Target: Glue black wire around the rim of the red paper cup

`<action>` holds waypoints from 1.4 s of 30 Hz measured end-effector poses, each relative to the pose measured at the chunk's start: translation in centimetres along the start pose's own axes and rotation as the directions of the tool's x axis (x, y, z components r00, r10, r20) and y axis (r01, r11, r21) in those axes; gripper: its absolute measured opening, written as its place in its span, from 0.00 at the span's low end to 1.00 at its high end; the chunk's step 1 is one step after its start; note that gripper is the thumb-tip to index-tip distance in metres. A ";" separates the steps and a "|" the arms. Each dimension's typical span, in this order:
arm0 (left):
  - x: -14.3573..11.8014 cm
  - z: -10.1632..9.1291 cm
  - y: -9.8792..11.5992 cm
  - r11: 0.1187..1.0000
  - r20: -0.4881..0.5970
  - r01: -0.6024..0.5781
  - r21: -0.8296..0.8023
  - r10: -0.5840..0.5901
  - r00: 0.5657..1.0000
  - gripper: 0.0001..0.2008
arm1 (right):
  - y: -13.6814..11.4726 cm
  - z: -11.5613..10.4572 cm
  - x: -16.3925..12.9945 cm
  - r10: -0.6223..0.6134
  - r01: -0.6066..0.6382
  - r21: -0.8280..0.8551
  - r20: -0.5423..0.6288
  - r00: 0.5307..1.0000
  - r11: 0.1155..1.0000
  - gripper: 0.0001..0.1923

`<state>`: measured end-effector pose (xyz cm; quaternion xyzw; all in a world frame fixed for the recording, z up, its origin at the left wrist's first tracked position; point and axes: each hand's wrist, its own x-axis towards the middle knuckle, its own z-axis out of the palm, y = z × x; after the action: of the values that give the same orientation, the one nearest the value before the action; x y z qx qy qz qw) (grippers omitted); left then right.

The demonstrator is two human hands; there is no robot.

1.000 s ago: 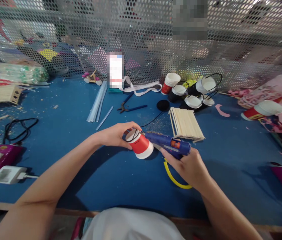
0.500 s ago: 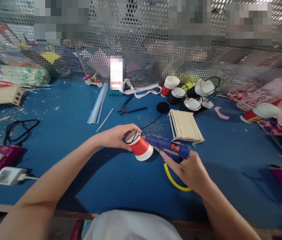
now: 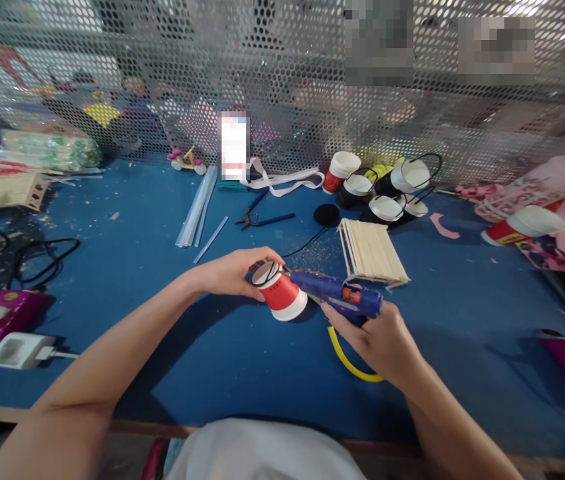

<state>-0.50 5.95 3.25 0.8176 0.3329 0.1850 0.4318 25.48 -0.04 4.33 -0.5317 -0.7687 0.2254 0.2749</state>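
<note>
My left hand (image 3: 242, 272) is closed around a red and white paper cup (image 3: 285, 297), which lies tilted with a loop of black cord at its narrower end. A blue hot glue gun (image 3: 337, 291) is gripped in my right hand (image 3: 379, 343). Its metal nozzle tip touches or nearly touches the cup beside the cord; I cannot tell which. Under my right hand a curved yellow tube (image 3: 349, 363) lies on the blue table (image 3: 242, 373). The fingertips of my left hand are partly hidden behind the cup.
Clear glue sticks (image 3: 196, 210), pliers (image 3: 257, 219) and a phone (image 3: 233, 148) sit ahead. Several paper cups (image 3: 357, 190) and a wooden stick frame (image 3: 375, 252) are right of centre. A purple power strip (image 3: 9, 320) stands at left; perforated metal (image 3: 282, 87) bounds the back.
Almost nothing differs: both hands, the cup and the glue gun keep nearly the same place. Behind the mesh, one blurred patch at the upper left is gone.
</note>
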 end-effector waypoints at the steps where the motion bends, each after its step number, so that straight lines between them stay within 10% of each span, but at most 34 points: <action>1: 0.0 0.0 0.0 1.000 0.001 0.000 0.001 0.000 1.000 0.28 | 0.0 0.0 0.0 0.010 -0.010 -0.006 0.003 1.000 1.000 0.10; 42: 0.0 0.1 0.0 1.000 -0.001 0.013 -0.002 -0.013 1.000 0.29 | 0.1 -0.1 -0.4 -0.071 0.073 -0.058 0.036 0.997 0.996 0.10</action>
<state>-0.47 5.90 3.18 0.8149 0.3380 0.1829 0.4338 25.70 -0.37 4.25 -0.5079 -0.7982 0.2014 0.2538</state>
